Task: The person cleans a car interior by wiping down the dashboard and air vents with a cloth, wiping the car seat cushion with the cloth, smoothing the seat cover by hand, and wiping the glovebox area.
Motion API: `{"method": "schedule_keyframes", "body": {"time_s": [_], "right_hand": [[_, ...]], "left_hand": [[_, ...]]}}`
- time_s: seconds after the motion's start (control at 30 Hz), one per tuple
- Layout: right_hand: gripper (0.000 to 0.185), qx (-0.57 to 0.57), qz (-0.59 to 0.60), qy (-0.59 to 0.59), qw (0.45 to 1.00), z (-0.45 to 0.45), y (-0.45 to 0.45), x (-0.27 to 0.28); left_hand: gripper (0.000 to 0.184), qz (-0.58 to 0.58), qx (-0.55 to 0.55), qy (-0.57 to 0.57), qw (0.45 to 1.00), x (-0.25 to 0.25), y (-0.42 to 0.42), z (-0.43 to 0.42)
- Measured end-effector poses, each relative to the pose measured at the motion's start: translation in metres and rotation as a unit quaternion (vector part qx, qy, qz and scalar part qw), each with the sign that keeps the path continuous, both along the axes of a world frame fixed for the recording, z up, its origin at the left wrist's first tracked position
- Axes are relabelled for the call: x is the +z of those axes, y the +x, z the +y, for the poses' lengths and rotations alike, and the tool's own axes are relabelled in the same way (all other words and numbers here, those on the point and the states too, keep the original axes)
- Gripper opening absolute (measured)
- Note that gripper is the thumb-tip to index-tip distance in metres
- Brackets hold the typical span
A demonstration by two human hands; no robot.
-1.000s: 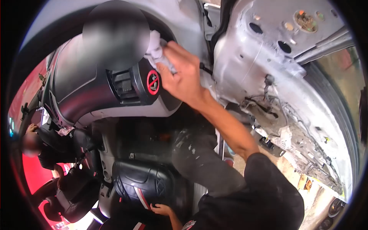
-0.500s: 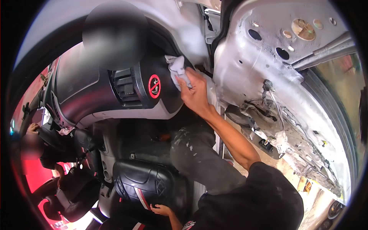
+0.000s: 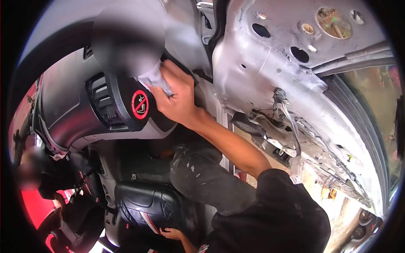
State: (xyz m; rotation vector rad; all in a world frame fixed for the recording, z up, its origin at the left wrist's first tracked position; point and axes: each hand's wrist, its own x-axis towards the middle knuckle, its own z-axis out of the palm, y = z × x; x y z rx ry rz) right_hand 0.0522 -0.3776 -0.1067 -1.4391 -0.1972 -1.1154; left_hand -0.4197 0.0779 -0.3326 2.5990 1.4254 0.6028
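Observation:
My right hand (image 3: pixel 179 95) is closed on a crumpled light grey cloth (image 3: pixel 155 79). It presses the cloth against the black dashboard (image 3: pixel 59 105), near its door-side end. Just below and left of the cloth is a round red-and-white warning sticker (image 3: pixel 140 104), beside an air vent (image 3: pixel 105 101). Part of the dashboard above is hidden by a blurred patch. My left hand (image 3: pixel 171 233) lies low in view with its fingers stretched out, by the red and white stripe on the black seat (image 3: pixel 147 202). It appears to hold nothing.
At right stands the open, stripped white door (image 3: pixel 261 76), with a hanging wire connector (image 3: pixel 296 168) and cut-outs. Another person (image 3: pixel 46 177) is at the far left side of the car. My bent knee (image 3: pixel 194 168) fills the footwell area.
My right hand and the cloth have moved left and slightly up along the dashboard, closer above the sticker. The whole view has shifted somewhat. My left hand stays at the seat.

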Motion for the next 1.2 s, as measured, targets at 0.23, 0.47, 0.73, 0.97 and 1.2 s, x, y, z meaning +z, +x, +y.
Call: {"method": "schedule_keyframes", "body": {"time_s": [0.23, 0.47, 0.73, 0.97, 1.2], "right_hand": [[0.039, -0.084, 0.127, -0.106, 0.983, -0.023, 0.028, -0.199], [0.038, -0.136, -0.032, -0.129, 0.982, -0.022, 0.029, -0.085], [0.029, -0.189, 0.159, 0.013, 0.969, -0.006, 0.040, -0.226], [0.013, -0.136, 0.064, -0.050, 0.987, -0.022, 0.027, -0.146], [0.042, -0.144, 0.074, -0.150, 0.975, -0.039, 0.025, -0.222]], "left_hand": [[0.035, 0.013, 0.025, -0.021, 0.999, 0.004, 0.010, -0.008], [0.035, 0.013, 0.008, -0.024, 1.000, 0.003, 0.006, 0.000], [0.034, -0.005, -0.010, 0.008, 1.000, 0.000, 0.007, -0.005], [0.034, -0.046, -0.043, 0.015, 0.998, -0.011, 0.001, 0.009], [0.033, -0.030, -0.010, 0.023, 0.999, -0.002, 0.008, -0.010]]}}
